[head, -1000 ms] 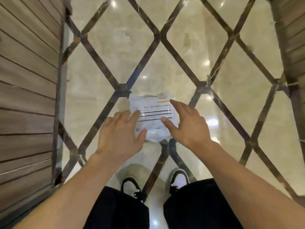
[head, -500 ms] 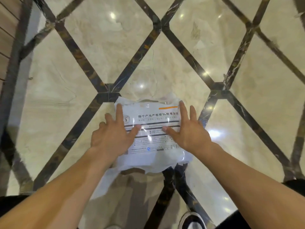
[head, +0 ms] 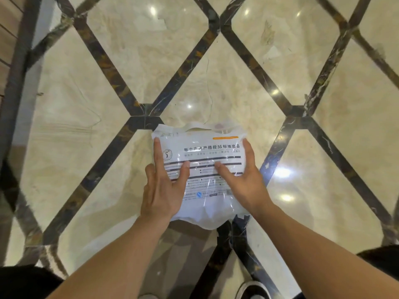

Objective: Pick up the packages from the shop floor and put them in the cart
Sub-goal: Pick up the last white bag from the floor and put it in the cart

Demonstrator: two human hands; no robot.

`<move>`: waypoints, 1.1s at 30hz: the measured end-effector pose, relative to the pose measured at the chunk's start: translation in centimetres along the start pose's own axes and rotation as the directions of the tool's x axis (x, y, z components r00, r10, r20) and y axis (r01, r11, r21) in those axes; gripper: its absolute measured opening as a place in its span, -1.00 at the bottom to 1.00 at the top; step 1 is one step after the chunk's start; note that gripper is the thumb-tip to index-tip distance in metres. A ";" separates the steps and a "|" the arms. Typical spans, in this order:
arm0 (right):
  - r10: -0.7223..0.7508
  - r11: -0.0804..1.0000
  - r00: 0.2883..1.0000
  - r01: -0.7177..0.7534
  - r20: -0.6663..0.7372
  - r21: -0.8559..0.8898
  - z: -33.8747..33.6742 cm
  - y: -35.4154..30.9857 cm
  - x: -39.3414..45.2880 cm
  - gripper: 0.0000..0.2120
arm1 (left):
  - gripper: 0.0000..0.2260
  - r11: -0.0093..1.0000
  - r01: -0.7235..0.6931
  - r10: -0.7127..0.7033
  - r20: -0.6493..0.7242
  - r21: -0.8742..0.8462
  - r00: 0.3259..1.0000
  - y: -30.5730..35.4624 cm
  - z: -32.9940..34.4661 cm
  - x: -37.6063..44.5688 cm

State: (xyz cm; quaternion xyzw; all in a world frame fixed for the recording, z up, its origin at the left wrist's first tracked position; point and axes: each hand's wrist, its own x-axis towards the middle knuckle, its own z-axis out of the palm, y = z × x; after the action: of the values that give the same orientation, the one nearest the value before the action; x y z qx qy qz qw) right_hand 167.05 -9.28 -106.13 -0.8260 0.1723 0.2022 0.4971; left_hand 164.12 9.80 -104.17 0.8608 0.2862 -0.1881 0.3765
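Observation:
A white plastic package (head: 205, 203) with black print and an orange stripe lies low over the marble floor (head: 121, 67), just ahead of my feet. My left hand (head: 164, 190) holds its left side, with the thumb and index finger lying on the printed face. My right hand (head: 246, 180) holds its right side, thumb on top and index finger along the edge. The remaining fingers of both hands are hidden at the package's edges. I cannot tell whether the package touches the floor. No cart is in view.
The glossy beige floor carries dark diagonal bands (head: 181, 70) in a diamond pattern. A wooden slatted wall (head: 6, 39) with a dark base strip runs along the far left. My shoe (head: 252, 290) shows at the bottom edge.
The view has dropped closer to the floor. Both hands have gone from reaching over the package to settling on its left and right sides, thumbs spread on its face.

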 end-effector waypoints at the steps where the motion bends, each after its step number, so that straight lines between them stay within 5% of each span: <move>1: -0.004 1.000 1.000 0.004 -0.010 -0.008 0.0 0.2 0.0 -0.10 | -0.27 1.000 -0.008 0.008 -0.015 -0.006 1.000 -0.1 0.2 0.0; 23: 0.086 0.995 0.996 -0.087 -0.037 -0.040 -0.3 -2.1 -2.9 -0.05 | -0.26 0.994 0.042 -0.044 0.019 0.101 0.999 2.1 -1.4 -1.9; 30: -0.009 0.999 0.993 0.015 -0.118 0.047 -7.0 -12.4 -12.3 -0.15 | -0.04 0.990 -0.065 0.052 -0.106 -0.124 0.993 8.7 -12.2 -10.0; 33: 0.005 0.995 0.992 0.007 -0.125 0.100 -12.0 -18.7 -18.4 -0.16 | -0.08 0.994 -0.069 0.063 -0.081 -0.081 0.995 13.9 -17.8 -15.5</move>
State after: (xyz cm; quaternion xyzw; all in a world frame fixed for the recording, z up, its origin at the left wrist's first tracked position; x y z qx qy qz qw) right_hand 162.28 -10.04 -77.70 -0.8112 0.2124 0.1410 0.5262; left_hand 162.99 10.10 -76.75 0.8600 0.2797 -0.1296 0.4066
